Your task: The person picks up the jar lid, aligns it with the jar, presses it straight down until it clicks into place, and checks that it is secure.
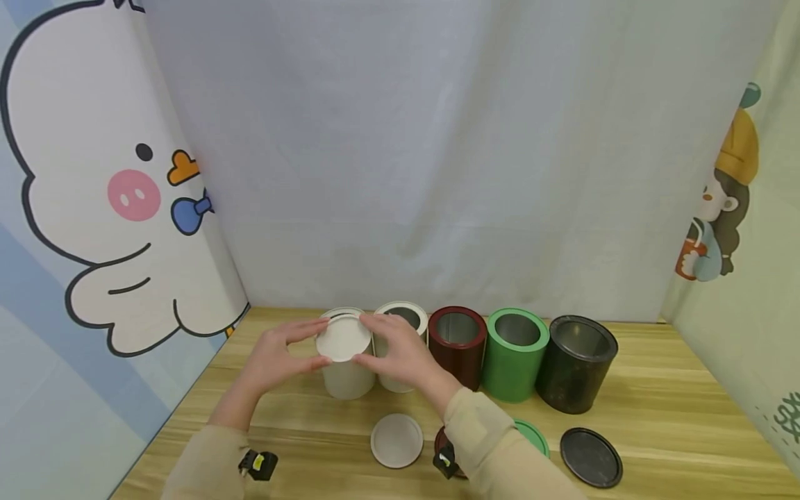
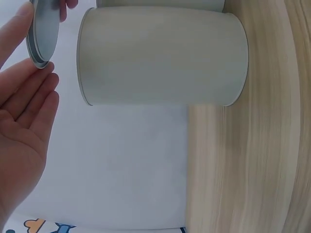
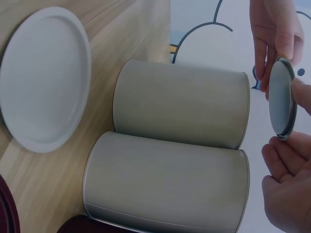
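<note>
My left hand (image 1: 275,359) and right hand (image 1: 403,351) hold a round white lid (image 1: 342,339) between them, each pinching one side with thumb and fingers. Beneath it stands the leftmost white can (image 1: 348,383), upright, its mouth mostly hidden by the lid in the head view. Both wrist views show a gap between the lid (image 3: 281,99) and the rim of that can (image 2: 160,56). Just right of it, a second white can (image 1: 400,307) has no lid on, and my right hand overlaps it in the head view.
To the right, uncovered cans continue the row: dark red (image 1: 456,354), green (image 1: 514,368) and black (image 1: 573,371). In front on the wooden table (image 1: 681,417) lie a white lid (image 1: 396,441), a green lid (image 1: 534,437), a black lid (image 1: 590,457) and a dark red lid partly behind my right sleeve.
</note>
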`<state>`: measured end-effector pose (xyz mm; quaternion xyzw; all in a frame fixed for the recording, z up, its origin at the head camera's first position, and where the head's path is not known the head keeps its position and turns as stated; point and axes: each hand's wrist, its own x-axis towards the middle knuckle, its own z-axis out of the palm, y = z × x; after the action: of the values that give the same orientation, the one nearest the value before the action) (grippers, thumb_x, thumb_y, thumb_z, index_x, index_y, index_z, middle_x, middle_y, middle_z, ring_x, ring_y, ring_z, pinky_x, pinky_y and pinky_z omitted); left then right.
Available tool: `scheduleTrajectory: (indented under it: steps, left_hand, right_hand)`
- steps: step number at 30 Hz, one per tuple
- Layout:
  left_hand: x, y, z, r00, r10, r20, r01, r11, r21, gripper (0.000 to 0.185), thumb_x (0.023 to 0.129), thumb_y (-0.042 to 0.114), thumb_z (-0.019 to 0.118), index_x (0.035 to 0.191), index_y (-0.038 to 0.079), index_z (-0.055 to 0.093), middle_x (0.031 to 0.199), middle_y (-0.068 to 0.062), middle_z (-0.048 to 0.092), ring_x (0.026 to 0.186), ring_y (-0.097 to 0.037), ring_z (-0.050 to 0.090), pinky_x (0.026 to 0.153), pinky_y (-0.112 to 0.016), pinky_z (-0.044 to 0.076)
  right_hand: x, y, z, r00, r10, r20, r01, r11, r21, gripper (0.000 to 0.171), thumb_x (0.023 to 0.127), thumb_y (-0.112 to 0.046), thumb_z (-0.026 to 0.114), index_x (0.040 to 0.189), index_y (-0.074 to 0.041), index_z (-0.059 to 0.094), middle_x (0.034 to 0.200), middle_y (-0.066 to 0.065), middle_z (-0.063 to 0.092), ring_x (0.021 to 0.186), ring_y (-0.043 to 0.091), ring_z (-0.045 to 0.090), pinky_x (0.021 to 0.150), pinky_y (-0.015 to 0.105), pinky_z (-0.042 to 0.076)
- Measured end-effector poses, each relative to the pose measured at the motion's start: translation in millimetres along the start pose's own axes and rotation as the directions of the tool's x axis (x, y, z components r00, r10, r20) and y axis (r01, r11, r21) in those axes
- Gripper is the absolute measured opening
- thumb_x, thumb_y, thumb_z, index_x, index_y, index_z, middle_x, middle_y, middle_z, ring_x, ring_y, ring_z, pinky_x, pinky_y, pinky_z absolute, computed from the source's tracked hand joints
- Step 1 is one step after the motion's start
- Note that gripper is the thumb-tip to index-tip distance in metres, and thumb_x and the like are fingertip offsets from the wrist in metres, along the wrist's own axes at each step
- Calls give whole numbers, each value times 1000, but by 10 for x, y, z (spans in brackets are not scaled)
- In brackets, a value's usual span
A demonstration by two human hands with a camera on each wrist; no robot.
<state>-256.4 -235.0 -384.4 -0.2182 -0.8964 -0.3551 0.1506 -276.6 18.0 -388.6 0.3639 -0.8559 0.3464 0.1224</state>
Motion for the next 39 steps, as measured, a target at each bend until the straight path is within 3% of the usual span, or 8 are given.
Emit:
scheduleTrajectory:
  steps: [8, 18, 25, 33, 39]
  left_hand:
    - [103, -98, -14, 999, -42, -3, 42, 999, -26, 62, 76, 32, 88, 130, 9, 67, 133, -10, 62, 125, -38, 54, 101, -60, 41]
    - [208, -163, -29, 992, -118, 41, 118, 993, -9, 67, 79, 42, 83, 136, 12, 63, 140, -9, 57, 132, -39, 46, 104, -63, 37]
    - [270, -212, -23, 990, -130, 62, 130, 992, -1, 69, 80, 44, 82, 137, 12, 62, 141, -10, 56, 133, -39, 45, 105, -62, 36]
    - [321, -276, -16, 985, -148, 84, 149, 989, -16, 67, 82, 42, 81, 137, 9, 61, 141, -14, 55, 134, -41, 43, 105, -63, 36]
    - [336, -300, 3, 985, -142, 102, 144, 990, -10, 67, 81, 40, 82, 136, 7, 62, 140, -15, 56, 132, -41, 45, 105, -61, 37]
  right_hand:
    - [113, 17, 5, 999, 34, 8, -34, 999, -15, 62, 90, -29, 75, 140, 0, 54, 140, 14, 56, 131, 34, 48, 109, 48, 37]
    - [217, 27, 13, 997, 73, 20, -72, 997, -37, 59, 93, -29, 71, 142, -1, 52, 142, 14, 54, 132, 32, 48, 109, 46, 38]
    - [285, 63, 32, 994, 98, 38, -95, 993, -73, 59, 94, -30, 71, 142, -1, 53, 141, 14, 55, 132, 31, 48, 112, 46, 34]
    - [374, 117, 66, 992, 112, 65, -106, 990, -90, 53, 94, -29, 71, 138, -3, 57, 137, 12, 58, 127, 29, 53, 106, 42, 42]
    - [383, 119, 76, 986, 142, 88, -131, 983, -126, 49, 93, -31, 71, 134, -6, 61, 134, 10, 61, 126, 28, 53, 106, 41, 42]
